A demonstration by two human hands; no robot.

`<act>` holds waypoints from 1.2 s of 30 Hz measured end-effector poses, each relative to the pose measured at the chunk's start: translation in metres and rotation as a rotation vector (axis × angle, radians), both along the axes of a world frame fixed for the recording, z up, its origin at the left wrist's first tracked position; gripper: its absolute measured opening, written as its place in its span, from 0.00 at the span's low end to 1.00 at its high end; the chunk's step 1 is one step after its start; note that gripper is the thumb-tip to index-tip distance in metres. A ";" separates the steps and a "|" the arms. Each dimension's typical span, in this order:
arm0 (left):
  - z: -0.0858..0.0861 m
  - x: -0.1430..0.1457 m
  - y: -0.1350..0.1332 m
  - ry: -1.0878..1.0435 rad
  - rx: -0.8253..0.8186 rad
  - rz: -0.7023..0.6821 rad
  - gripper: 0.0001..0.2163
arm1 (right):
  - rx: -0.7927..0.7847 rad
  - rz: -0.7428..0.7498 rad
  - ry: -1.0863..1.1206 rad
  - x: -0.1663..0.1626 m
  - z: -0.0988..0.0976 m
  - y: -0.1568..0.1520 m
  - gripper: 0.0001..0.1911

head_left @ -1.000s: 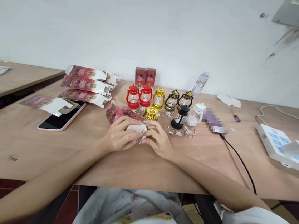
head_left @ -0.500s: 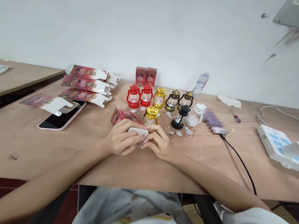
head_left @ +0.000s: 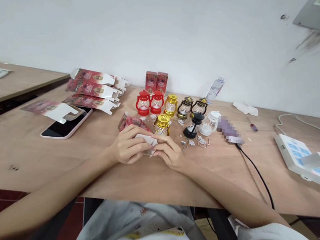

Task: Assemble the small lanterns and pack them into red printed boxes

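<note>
Between my hands is a red printed cardboard box, its white end flaps facing me. My left hand is closed around the box's left side, near the flaps. From the right, my right hand pinches a white flap at the same end. Just behind my fingers stands a gold mini lantern, its lower part hidden by my hands. A black lantern and a white lantern stand to the right. Small metal bits lie around them.
Behind are red lanterns, another gold lantern and bronze lanterns. Upright red boxes and a bottle stand by the wall. Flattened boxes and a phone lie left; a power strip and screwdriver lie right.
The box and my left hand have shifted slightly left. My right hand's fingers have moved a little along the white flap; the lanterns stay put.
</note>
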State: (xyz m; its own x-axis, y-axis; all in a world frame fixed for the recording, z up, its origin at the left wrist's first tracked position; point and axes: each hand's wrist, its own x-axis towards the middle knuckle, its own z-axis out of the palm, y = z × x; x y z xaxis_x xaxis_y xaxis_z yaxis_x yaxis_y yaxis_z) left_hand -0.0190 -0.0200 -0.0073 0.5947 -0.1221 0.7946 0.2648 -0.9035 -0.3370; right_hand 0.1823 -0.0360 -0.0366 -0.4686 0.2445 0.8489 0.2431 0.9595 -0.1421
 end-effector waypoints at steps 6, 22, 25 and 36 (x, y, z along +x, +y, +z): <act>-0.002 0.001 -0.001 0.038 -0.034 -0.013 0.09 | 0.140 0.044 0.055 -0.003 -0.002 0.001 0.06; 0.012 0.005 -0.006 0.045 0.127 -0.022 0.06 | -0.051 0.150 0.191 -0.006 -0.008 -0.011 0.04; 0.003 0.003 0.001 0.001 0.090 -0.057 0.05 | -0.025 0.151 0.164 -0.005 -0.005 -0.013 0.05; 0.003 0.008 -0.003 -0.132 -0.381 -0.094 0.19 | -0.045 0.190 0.175 -0.006 -0.010 -0.014 0.05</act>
